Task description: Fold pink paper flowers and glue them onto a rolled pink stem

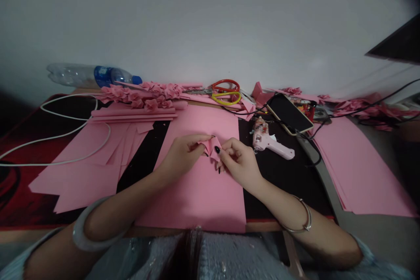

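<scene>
Between my two hands is a small folded piece of pink paper [214, 148], creased down its middle. My left hand [187, 151] pinches its left side, thumb and fingertips closed on it. The right side is gripped by my right hand [239, 159], with the thumb lying on the front of the paper and the other fingers curled behind. Both hands are just above a large pink paper sheet [200, 197] that lies on the dark mat [285, 183]. Parts of the folded piece are hidden by my fingers.
A pink glue gun [274, 145] lies right of the sheet, near a phone [290, 113] with cables. Scissors [226, 92], paper flowers [147, 96] and a plastic bottle [92, 75] line the wall. Pink paper stacks lie left [85, 166] and right [361, 166]. A white cable [62, 162] loops leftward.
</scene>
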The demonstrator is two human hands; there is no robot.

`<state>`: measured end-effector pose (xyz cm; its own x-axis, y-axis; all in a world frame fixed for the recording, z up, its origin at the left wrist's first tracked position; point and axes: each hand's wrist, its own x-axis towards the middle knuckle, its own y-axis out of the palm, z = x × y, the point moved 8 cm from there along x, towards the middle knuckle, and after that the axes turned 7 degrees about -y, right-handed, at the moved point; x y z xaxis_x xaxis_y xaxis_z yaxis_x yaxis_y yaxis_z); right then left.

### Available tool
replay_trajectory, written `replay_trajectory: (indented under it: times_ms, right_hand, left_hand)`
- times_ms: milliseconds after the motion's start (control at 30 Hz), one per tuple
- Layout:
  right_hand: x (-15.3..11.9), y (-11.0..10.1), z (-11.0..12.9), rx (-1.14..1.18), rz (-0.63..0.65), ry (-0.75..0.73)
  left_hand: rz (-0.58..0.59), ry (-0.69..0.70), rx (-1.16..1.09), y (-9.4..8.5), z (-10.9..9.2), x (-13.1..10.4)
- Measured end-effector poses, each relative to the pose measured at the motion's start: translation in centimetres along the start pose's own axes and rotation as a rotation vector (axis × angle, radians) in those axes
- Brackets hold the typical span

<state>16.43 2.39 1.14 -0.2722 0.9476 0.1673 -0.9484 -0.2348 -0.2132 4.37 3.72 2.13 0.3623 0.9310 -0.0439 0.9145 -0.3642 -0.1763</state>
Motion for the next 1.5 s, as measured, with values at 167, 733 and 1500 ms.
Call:
replay_trajectory:
  times_ms: [167,733,1500]
  right_hand:
    - [0.1,-0.3,-0.2,0.038,-0.012,0.008]
    - [0.6,-0.8,-0.6,0.192,-0.039,0.073]
    - [0.8,-0.6,-1.2,0.297,-0.050,0.149]
  left_hand:
    - [-0.101,-0.055,-0.045,-0.8,0.4,0.1]
    - [0.164,-0.433,-0.383,1.3,3.3,0.3]
    - [0.271,-0.389,-0.183,1.8,3.3,-0.4]
